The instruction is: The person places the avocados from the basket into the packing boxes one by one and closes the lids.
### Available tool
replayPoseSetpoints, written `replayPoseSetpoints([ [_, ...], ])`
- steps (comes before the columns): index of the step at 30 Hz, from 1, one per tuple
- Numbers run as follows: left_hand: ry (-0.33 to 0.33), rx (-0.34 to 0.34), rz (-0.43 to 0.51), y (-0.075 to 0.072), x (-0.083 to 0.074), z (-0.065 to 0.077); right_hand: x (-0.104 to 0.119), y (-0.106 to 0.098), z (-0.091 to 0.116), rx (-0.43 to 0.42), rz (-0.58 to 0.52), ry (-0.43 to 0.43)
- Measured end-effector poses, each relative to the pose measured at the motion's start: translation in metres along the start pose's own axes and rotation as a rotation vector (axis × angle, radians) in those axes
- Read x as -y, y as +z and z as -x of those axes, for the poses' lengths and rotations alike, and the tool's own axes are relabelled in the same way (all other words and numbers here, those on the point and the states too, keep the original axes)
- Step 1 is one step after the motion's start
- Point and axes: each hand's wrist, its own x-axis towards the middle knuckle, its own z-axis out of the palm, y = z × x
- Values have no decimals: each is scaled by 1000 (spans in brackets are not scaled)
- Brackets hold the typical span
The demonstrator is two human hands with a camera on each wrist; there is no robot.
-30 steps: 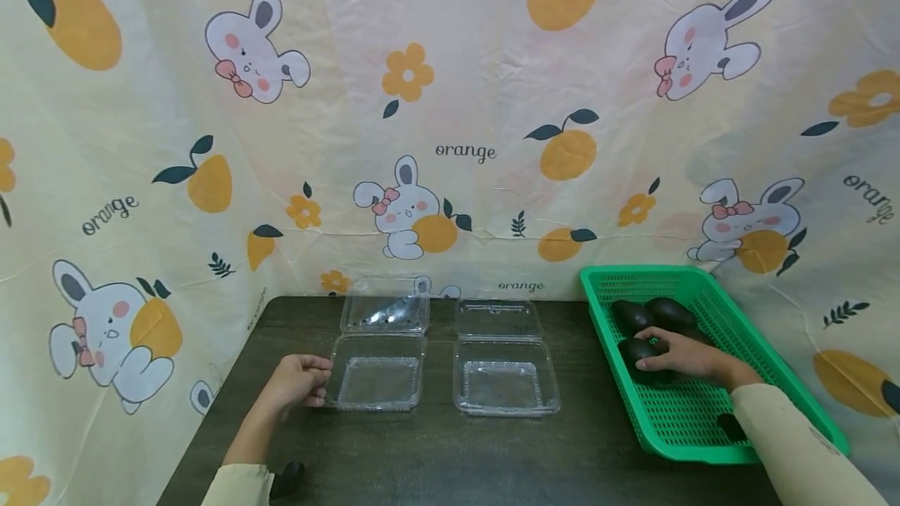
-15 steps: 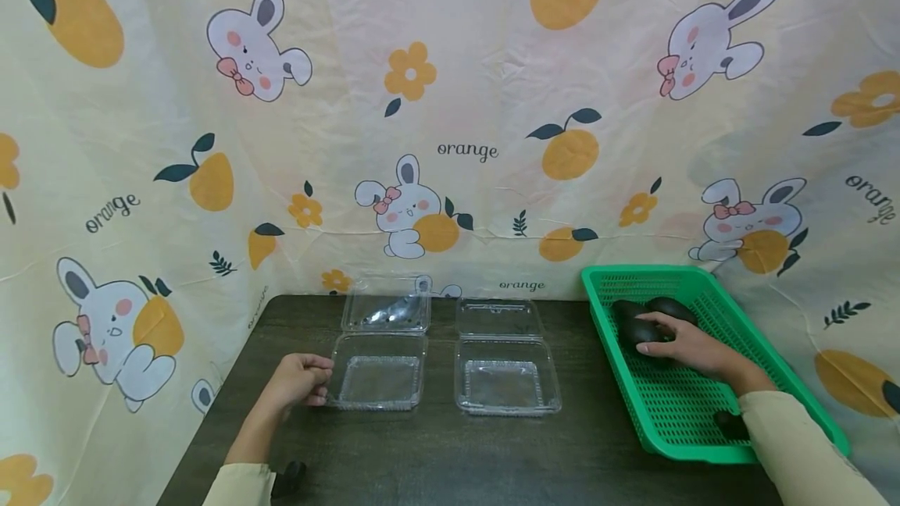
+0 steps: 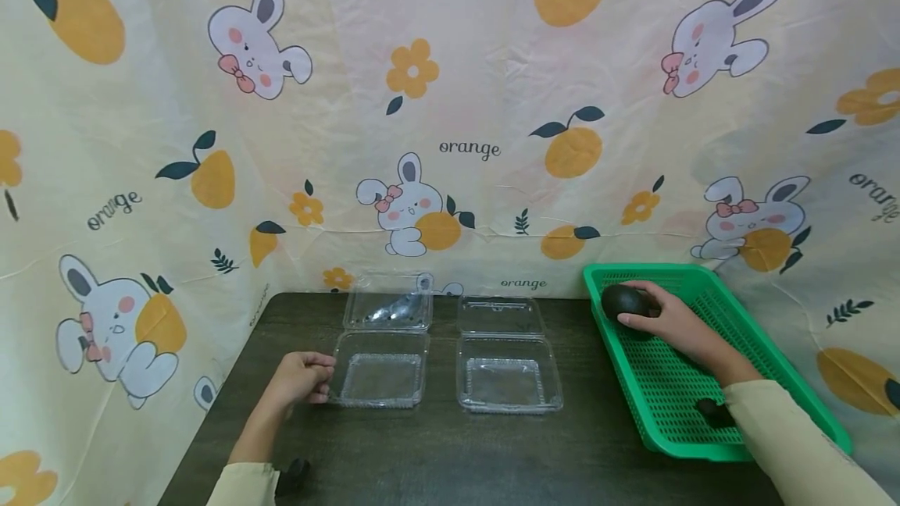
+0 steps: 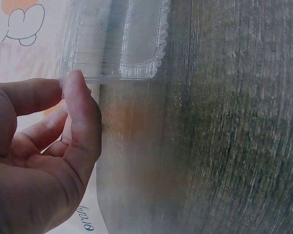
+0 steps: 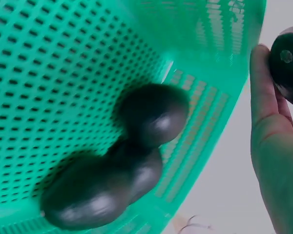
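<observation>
My right hand [image 3: 661, 318] holds a dark, smooth avocado [image 3: 622, 303] over the left rim of the green basket [image 3: 636, 404]. The right wrist view shows a stem scar on this held avocado [image 5: 287, 63]. Other dark avocados [image 5: 85, 195] lie below it, against the basket wall. At the left, my left hand [image 3: 298, 381] pinches the edge of an open clear plastic clamshell box [image 3: 380, 377] between thumb and finger. In the left wrist view the box's corner [image 4: 156, 68] shows just beyond the thumb [image 4: 78, 97].
A second open clamshell box [image 3: 508, 381] stands on the dark table [image 3: 450, 459], between the first box and the basket. Behind the table hangs a printed cloth [image 3: 485, 201]. Small dark devices sit at both wrists, the right one [image 3: 713, 412] over the basket.
My right hand has lifted an avocado from among the others and moved it up and left to the basket's rim. The left hand keeps its pinch on the box edge.
</observation>
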Motion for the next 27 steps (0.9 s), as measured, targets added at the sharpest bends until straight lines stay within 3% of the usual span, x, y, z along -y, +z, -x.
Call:
replayPoseSetpoints([
  [12, 5, -15, 23, 3, 0, 0, 49, 27, -13, 64, -149, -68],
  [27, 21, -37, 8, 5, 2, 3, 90, 61, -31, 138, -211, -111],
])
